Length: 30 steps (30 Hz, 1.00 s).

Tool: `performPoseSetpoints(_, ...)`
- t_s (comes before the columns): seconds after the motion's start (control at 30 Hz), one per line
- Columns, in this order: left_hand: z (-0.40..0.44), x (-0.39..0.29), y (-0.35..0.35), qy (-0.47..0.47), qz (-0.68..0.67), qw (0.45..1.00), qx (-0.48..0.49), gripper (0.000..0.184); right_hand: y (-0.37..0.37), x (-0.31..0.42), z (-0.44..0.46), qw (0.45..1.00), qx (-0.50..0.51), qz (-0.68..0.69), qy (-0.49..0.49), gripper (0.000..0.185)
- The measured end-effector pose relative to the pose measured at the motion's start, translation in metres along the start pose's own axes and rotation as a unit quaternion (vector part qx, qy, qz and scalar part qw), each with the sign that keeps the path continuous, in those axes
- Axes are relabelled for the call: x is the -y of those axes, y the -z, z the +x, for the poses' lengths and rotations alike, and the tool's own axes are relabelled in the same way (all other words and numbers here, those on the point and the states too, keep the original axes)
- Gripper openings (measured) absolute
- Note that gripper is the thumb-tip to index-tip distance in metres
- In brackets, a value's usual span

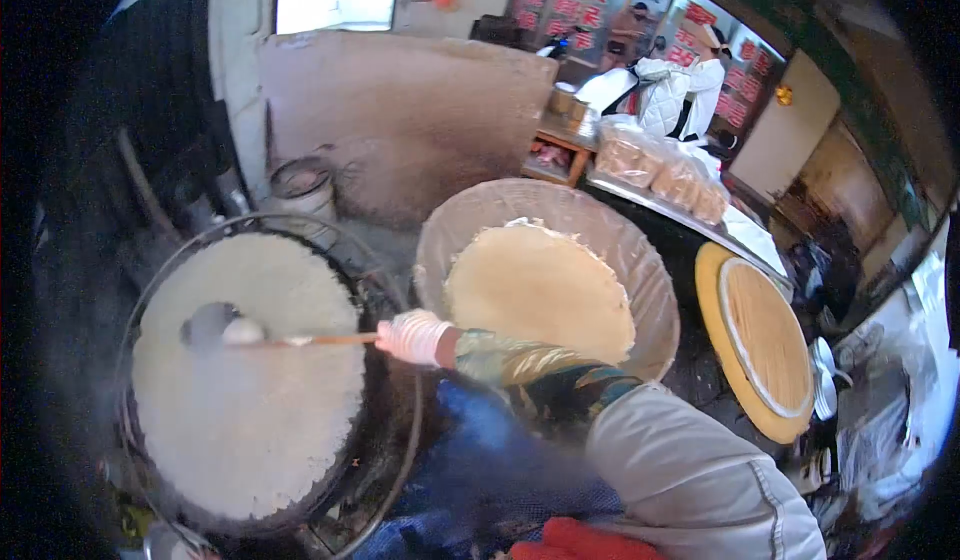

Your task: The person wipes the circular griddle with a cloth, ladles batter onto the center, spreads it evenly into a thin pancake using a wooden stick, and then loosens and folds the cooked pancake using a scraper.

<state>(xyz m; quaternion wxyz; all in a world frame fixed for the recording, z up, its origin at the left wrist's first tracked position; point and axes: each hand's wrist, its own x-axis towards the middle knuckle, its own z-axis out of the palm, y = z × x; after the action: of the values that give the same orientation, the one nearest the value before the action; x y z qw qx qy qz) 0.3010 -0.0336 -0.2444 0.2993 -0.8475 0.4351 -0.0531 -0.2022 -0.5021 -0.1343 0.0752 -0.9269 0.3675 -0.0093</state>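
Note:
My right hand (415, 338), in a whitish glove, is closed round the end of a wooden handle (340, 340). The handle reaches left over a large round griddle, whose metal rim (417, 430) shows. A pale, thin sheet of batter (250, 430) covers most of the griddle. At the handle's far end a dark round tool head (210, 328) lies over the batter, with a whitish lump (243, 332) beside it. Behind my right hand, a wide lined basket (645, 260) holds a round yellowish pancake (540, 285). My left hand does not show.
A yellow round board (712, 310) carrying a wooden disc stands at the right. Behind it, bagged food (665, 175) lies on a counter. A bucket (303, 185) stands behind the griddle, near a brown panel (400, 110). A person in white (690, 90) is beyond the counter.

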Motion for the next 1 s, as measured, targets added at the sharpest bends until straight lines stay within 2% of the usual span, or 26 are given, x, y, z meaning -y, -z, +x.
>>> performPoseSetpoints(0.03,0.008,0.009,-0.011,0.026,-0.047,0.999,0.007,0.04,0.009,0.01,0.002,1.0,0.006,0.022,-0.004,0.033)
performPoseSetpoints(0.1,0.031,0.022,-0.044,0.088,-0.168,0.981,0.029,0.044,0.015,0.032,0.007,0.993,0.09,0.07,-0.018,0.046)
performPoseSetpoints(0.13,0.04,0.025,-0.053,0.092,-0.213,0.972,0.027,0.045,0.03,0.053,0.004,0.982,0.159,0.072,-0.076,0.053)
performPoseSetpoints(0.17,0.033,0.03,-0.076,-0.045,-0.202,0.969,-0.133,0.043,0.002,0.058,0.005,0.987,0.11,0.097,-0.06,0.061)
performPoseSetpoints(0.2,0.025,0.023,-0.022,-0.051,-0.278,0.954,-0.1,0.037,0.009,0.076,-0.003,0.983,0.128,0.125,-0.042,0.059)
performPoseSetpoints(0.23,0.017,0.019,0.001,-0.06,-0.195,0.966,-0.161,0.034,0.018,0.094,-0.016,0.966,0.148,0.196,-0.076,0.047)
performPoseSetpoints(0.27,0.004,0.011,0.048,-0.071,-0.189,0.969,-0.141,0.032,0.03,0.113,-0.033,0.9,0.185,0.372,-0.129,0.036)
performPoseSetpoints(0.3,0.015,0.013,0.04,-0.066,-0.178,0.977,-0.094,0.028,0.037,0.127,-0.05,0.846,0.182,0.483,-0.131,0.041)
performPoseSetpoints(0.33,0.009,0.011,0.055,-0.077,-0.185,0.972,-0.122,0.026,0.043,0.136,-0.065,0.805,0.177,0.549,-0.137,0.049)
performPoseSetpoints(0.37,0.015,0.014,0.034,-0.066,-0.116,0.984,-0.118,0.023,0.04,0.136,-0.076,0.774,0.187,0.588,-0.14,0.058)
performPoseSetpoints(0.4,0.005,0.007,0.068,-0.059,-0.126,0.988,-0.067,0.024,0.038,0.136,-0.087,0.753,0.163,0.623,-0.137,0.059)
performPoseSetpoints(0.47,0.007,0.003,0.051,-0.063,-0.129,0.983,-0.11,0.023,0.023,0.136,-0.1,0.725,0.075,0.673,-0.127,0.059)
performPoseSetpoints(0.53,0.003,-0.013,0.053,-0.054,-0.104,0.987,-0.111,0.023,0.0,0.12,-0.103,0.695,0.019,0.705,-0.143,0.059)
performPoseSetpoints(0.57,-0.006,-0.015,0.062,-0.055,-0.096,0.99,-0.092,0.023,-0.007,0.118,-0.104,0.644,0.041,0.745,-0.169,0.06)
performPoseSetpoints(0.6,-0.007,-0.025,0.03,-0.048,-0.081,0.984,-0.153,0.022,-0.016,0.117,-0.105,0.638,0.066,0.744,-0.184,0.057)
performPoseSetpoints(0.63,-0.014,-0.034,0.028,-0.056,-0.093,0.984,-0.144,0.021,-0.019,0.123,-0.104,0.639,0.081,0.739,-0.2,0.056)
performPoseSetpoints(0.7,-0.046,-0.059,0.069,-0.051,-0.159,0.976,-0.137,0.023,-0.018,0.132,-0.097,0.636,0.098,0.736,-0.211,0.055)
performPoseSetpoints(0.73,-0.063,-0.074,0.088,-0.05,-0.126,0.981,-0.141,0.022,-0.018,0.138,-0.093,0.645,0.107,0.729,-0.203,0.055)
performPoseSetpoints(0.77,-0.071,-0.091,0.095,-0.042,-0.075,0.992,-0.097,0.02,-0.017,0.141,-0.087,0.653,0.115,0.723,-0.193,0.054)
performPoseSetpoints(0.8,-0.082,-0.109,0.112,-0.033,-0.081,0.993,-0.076,0.018,-0.015,0.141,-0.082,0.65,0.116,0.726,-0.189,0.054)
performPoseSetpoints(0.83,-0.091,-0.131,0.107,-0.027,-0.137,0.974,-0.179,0.017,-0.013,0.14,-0.077,0.63,0.136,0.737,-0.205,0.053)
performPoseSetpoints(0.87,-0.101,-0.15,0.124,-0.032,-0.177,0.97,-0.164,0.014,-0.013,0.139,-0.072,0.608,0.156,0.747,-0.221,0.052)
performPoseSetpoints(0.9,-0.112,-0.168,0.134,-0.055,-0.236,0.944,-0.223,0.011,-0.018,0.139,-0.067,0.615,0.158,0.739,-0.223,0.049)
performPoseSetpoints(0.93,-0.127,-0.187,0.156,-0.062,-0.294,0.927,-0.223,0.006,-0.015,0.143,-0.066,0.613,0.16,0.741,-0.22,0.049)
performPoseSetpoints(0.97,-0.142,-0.208,0.181,-0.057,-0.358,0.891,-0.274,0.014,-0.011,0.147,-0.064,0.62,0.17,0.732,-0.225,0.049)
performPoseSetpoints(1.0,-0.153,-0.227,0.195,-0.078,-0.39,0.891,-0.22,0.028,-0.009,0.15,-0.061,0.626,0.18,0.723,-0.231,0.048)
